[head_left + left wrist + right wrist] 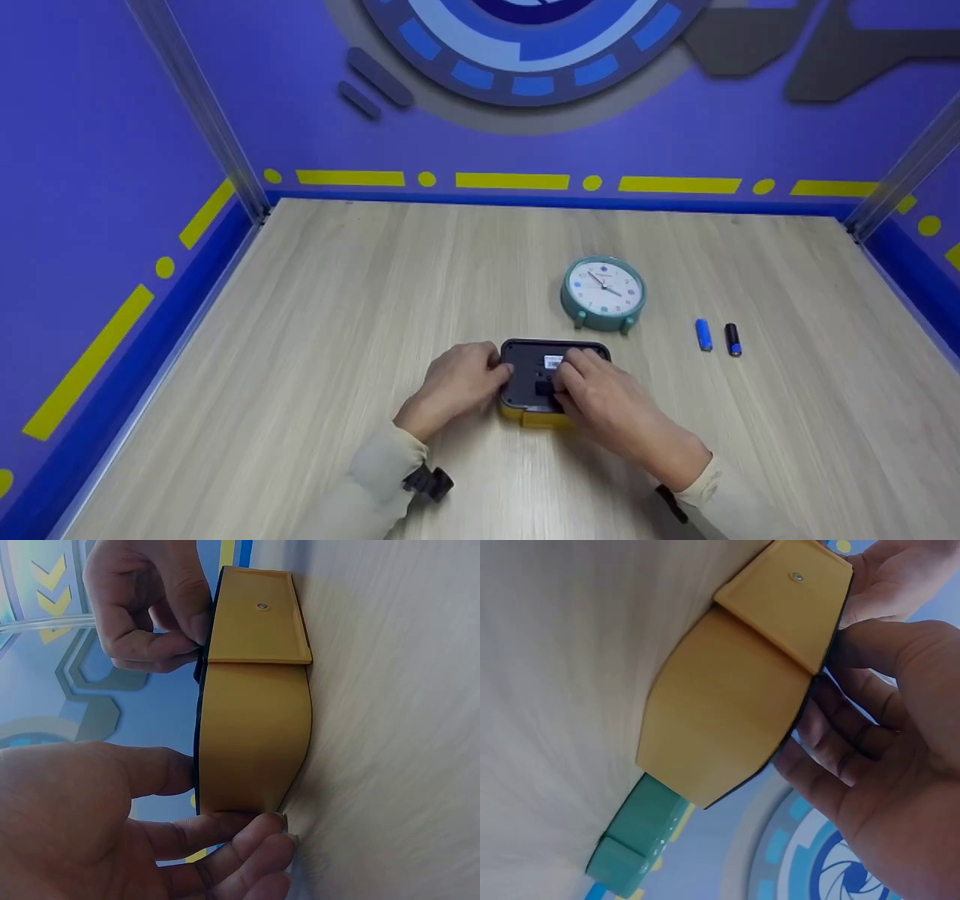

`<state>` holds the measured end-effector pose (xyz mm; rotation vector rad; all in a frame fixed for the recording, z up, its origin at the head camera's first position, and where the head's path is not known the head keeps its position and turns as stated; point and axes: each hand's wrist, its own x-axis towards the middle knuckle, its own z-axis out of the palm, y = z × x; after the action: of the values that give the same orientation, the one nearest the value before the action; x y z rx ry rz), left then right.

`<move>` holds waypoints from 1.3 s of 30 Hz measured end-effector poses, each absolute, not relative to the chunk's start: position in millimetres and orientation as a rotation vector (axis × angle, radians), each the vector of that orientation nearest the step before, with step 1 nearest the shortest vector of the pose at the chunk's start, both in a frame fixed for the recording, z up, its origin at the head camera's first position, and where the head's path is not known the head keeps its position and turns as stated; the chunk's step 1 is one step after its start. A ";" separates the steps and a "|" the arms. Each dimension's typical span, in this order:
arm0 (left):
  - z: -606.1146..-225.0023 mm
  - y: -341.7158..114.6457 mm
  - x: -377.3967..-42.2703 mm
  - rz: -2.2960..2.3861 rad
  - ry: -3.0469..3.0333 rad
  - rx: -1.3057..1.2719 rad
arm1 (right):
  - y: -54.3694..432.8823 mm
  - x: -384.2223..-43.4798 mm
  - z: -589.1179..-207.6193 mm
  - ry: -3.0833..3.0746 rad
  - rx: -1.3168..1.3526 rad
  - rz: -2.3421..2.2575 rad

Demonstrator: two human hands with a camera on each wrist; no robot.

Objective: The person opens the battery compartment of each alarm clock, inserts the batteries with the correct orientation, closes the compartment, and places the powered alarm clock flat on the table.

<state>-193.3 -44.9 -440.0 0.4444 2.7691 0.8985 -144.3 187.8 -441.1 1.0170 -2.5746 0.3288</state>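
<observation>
A yellow box-shaped device (551, 418) lies on the table with its black back (523, 375) facing up and a white label (553, 362) on it. My left hand (463, 382) holds its left end, thumb on the black rim and fingers against the yellow side (255, 735). Over the right part of the back, my right hand (604, 390) has its fingers bent, thumb and fingertips pinching at a small black piece (544, 387). In the left wrist view that black piece sticks up a little below the right fingertips. The right palm hides part of the back.
Behind the device a round teal alarm clock (604, 292) lies face up. To its right are a blue battery (703, 334) and a black battery (733, 340) with a blue end. Blue panels (480, 142) border the wooden table (360, 300) at the back and sides.
</observation>
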 end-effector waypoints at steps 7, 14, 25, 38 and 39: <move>-439.9 -45.1 -193.2 0.906 2.774 0.448 | 187.9 -142.8 -435.3 -2.550 1.036 0.349; -439.8 -45.7 -193.1 0.916 2.774 0.452 | 190.5 -143.1 -430.5 -2.581 1.018 0.345; -439.9 -45.1 -192.9 0.897 2.780 0.450 | 201.6 -144.2 -418.7 -2.700 0.912 0.292; -441.2 -44.0 -193.5 0.882 2.787 0.439 | 225.2 -152.7 -405.9 -2.741 0.826 0.275; -441.1 -43.8 -193.6 0.880 2.789 0.440 | 226.7 -153.0 -405.2 -2.748 0.813 0.271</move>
<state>-193.6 -43.8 -441.1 0.4399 2.7887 0.8803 -153.0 226.7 -405.2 0.8131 -2.7477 0.2711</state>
